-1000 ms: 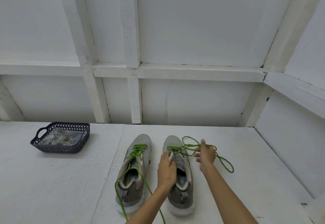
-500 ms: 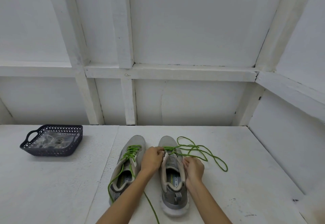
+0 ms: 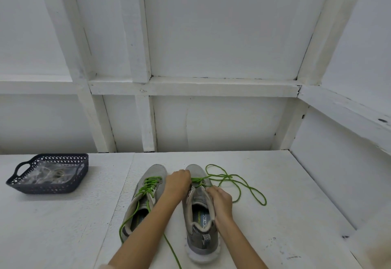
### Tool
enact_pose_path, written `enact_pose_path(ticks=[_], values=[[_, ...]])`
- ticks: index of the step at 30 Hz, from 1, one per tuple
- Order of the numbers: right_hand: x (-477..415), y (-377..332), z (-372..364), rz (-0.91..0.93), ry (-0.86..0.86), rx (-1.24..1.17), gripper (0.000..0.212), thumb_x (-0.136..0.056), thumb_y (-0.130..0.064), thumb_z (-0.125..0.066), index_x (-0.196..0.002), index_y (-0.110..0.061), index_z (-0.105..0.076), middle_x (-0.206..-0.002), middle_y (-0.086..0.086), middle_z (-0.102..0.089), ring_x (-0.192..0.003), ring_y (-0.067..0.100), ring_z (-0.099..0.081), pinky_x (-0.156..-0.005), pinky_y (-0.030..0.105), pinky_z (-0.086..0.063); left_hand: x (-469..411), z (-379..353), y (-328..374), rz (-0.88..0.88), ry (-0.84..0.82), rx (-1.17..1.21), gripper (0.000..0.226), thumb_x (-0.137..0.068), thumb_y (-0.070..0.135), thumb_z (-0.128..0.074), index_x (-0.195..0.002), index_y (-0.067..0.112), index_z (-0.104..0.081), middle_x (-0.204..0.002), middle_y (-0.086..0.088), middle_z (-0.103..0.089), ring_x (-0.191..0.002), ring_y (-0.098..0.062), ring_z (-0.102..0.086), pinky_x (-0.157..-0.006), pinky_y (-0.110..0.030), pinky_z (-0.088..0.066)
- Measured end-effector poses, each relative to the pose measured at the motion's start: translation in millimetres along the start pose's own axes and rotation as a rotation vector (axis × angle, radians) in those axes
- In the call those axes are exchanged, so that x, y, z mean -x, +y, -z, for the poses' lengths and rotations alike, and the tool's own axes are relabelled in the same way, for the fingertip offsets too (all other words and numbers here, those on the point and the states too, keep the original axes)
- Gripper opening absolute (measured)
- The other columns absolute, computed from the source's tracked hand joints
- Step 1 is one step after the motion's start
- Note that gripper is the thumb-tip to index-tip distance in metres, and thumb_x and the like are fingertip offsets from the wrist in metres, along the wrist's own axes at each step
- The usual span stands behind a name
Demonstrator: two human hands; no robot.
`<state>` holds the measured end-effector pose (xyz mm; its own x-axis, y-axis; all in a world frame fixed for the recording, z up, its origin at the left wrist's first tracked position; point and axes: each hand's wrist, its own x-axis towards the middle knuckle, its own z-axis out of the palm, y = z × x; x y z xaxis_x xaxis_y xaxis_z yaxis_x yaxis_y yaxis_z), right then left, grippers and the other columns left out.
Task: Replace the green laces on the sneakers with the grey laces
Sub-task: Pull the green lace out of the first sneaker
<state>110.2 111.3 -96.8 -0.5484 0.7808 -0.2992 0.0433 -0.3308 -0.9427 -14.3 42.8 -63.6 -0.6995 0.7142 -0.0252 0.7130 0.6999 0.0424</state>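
**Green lace (image 3: 226,176) half out of the sneaker (image 3: 201,245) held in both hands**

Both hands are down on the same sneaker, which stands on the white worktop (image 3: 296,216) with its toe pointing away from the person. The left hand (image 3: 176,184) sits at the front of the lacing, knuckles up and fingers curled down over that side of the shoe. The right hand (image 3: 221,200) is just behind it on the other side, its fingers curled round the eyelet flap beside the tongue. From where I stand I cannot tell whether either set of fingertips also pinches the lace itself.

The green lace comes out from between the two hands, crossing only the front eyelets. The rest of it lies in loose loops on the worktop just beyond the right hand, out to that side. Behind the hands the shoe's opening gapes, with printed lettering showing on the insole.

The second sneaker (image 3: 155,171) stands just outside the left hand, parallel to the first and partly covered by that forearm. Its own lace, the second lace (image 3: 150,185), is threaded through the front rows. The ends trail back toward the person, one passing under the left forearm.

Well away past the left hand, a dark openwork basket (image 3: 48,188) with a loop handle sits on the worktop. A clear packet (image 3: 46,173) lies in it, holding something pale and coiled.
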Motion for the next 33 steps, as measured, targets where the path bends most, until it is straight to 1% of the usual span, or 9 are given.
enact_pose_path(ticks=[3,6,10,13,18,22,26,30,33], values=[[4,-3,2,0.032,-0.073,0.036,0.006,-0.083,-0.015,-0.072,-0.084,-0.013,-0.077,-0.083,0.007,-0.075,-0.083,0.022,-0.069,-0.074,0.030,-0.056,-4,0,3,-0.060,-0.002,-0.063,0.028,-0.095,0.003,-0.041,-0.123,0.002,-0.042,-0.123,-0.016,-0.055,-0.112,-0.036,-0.056,-0.083,-0.041,-0.045],[4,1,3,0.039,-0.112,0.076,0.012,-0.083,-0.021,-0.073,-0.091,-0.013,-0.077,-0.088,0.004,-0.076,-0.091,0.020,-0.070,-0.078,0.027,-0.056,-7,1,4,-0.069,-0.004,-0.054,0.029,-0.094,-0.003,-0.038,-0.122,0.001,-0.037,-0.116,-0.018,-0.059,-0.104,-0.039,-0.059,-0.073,-0.040,-0.042],[3,8,2,0.025,-0.123,0.153,0.048,-0.071,-0.038,-0.080,-0.111,-0.012,-0.073,-0.107,0.001,-0.073,-0.103,0.015,-0.067,-0.091,0.031,-0.055,-6,-4,-1,-0.073,0.046,0.091,0.018,-0.095,0.003,-0.042,-0.113,0.004,-0.040,-0.106,-0.014,-0.062,-0.092,-0.036,-0.061,-0.066,-0.037,-0.038],[5,8,1,0.031,-0.104,0.168,0.072,-0.057,-0.049,-0.078,-0.117,-0.011,-0.070,-0.115,0.001,-0.070,-0.107,0.013,-0.065,-0.095,0.034,-0.054,0,-17,-11,0.021,0.146,0.455,0.020,-0.099,0.027,-0.047,-0.105,0.008,-0.050,-0.097,-0.006,-0.062,-0.087,-0.028,-0.060,-0.069,-0.036,-0.043],[5,8,0,0.052,-0.090,0.216,0.063,-0.066,-0.047,-0.077,-0.115,-0.010,-0.070,-0.116,0.005,-0.070,-0.108,0.016,-0.065,-0.095,0.036,-0.053,7,-31,-13,0.024,0.218,0.572,0.018,-0.097,0.029,-0.054,-0.101,0.011,-0.058,-0.102,-0.002,-0.057,-0.091,-0.021,-0.057,-0.073,-0.031,-0.042],[5,10,1,0.072,-0.086,0.234,0.073,-0.056,-0.058,-0.073,-0.112,-0.012,-0.072,-0.113,0.004,-0.071,-0.107,0.016,-0.065,-0.095,0.037,-0.054,2,-22,-12,-0.021,0.157,0.398,0.014,-0.100,0.016,-0.044,-0.105,0.007,-0.053,-0.106,-0.009,-0.058,-0.093,-0.028,-0.058,-0.073,-0.035,-0.044],[5,8,0,0.081,-0.091,0.257,0.072,-0.056,-0.059,-0.072,-0.113,-0.014,-0.072,-0.115,0.001,-0.071,-0.108,0.014,-0.065,-0.096,0.036,-0.053,-1,-20,-11,0.011,0.163,0.365,0.012,-0.102,0.012,-0.036,-0.103,0.004,-0.044,-0.097,-0.015,-0.063,-0.080,-0.035,-0.060,-0.060,-0.039,-0.039],[7,6,1,0.072,-0.104,0.278,0.051,-0.073,-0.044,-0.075,-0.115,-0.015,-0.072,-0.119,0.002,-0.069,-0.111,0.015,-0.063,-0.097,0.036,-0.052,4,-21,-10,0.082,0.208,0.565,0.017,-0.100,0.024,-0.045,-0.101,0.008,-0.048,-0.091,-0.009,-0.065,-0.081,-0.027,-0.060,-0.064,-0.035,-0.042],[9,4,1,0.077,-0.091,0.284,0.035,-0.079,-0.037,-0.074,-0.105,-0.014,-0.075,-0.107,0.002,-0.073,-0.104,0.015,-0.066,-0.092,0.035,-0.054,10,-26,-12,0.100,0.215,0.695,0.025,-0.096,0.034,-0.056,-0.100,0.009,-0.056,-0.093,-0.005,-0.062,-0.084,-0.022,-0.059,-0.072,-0.033,-0.047]])
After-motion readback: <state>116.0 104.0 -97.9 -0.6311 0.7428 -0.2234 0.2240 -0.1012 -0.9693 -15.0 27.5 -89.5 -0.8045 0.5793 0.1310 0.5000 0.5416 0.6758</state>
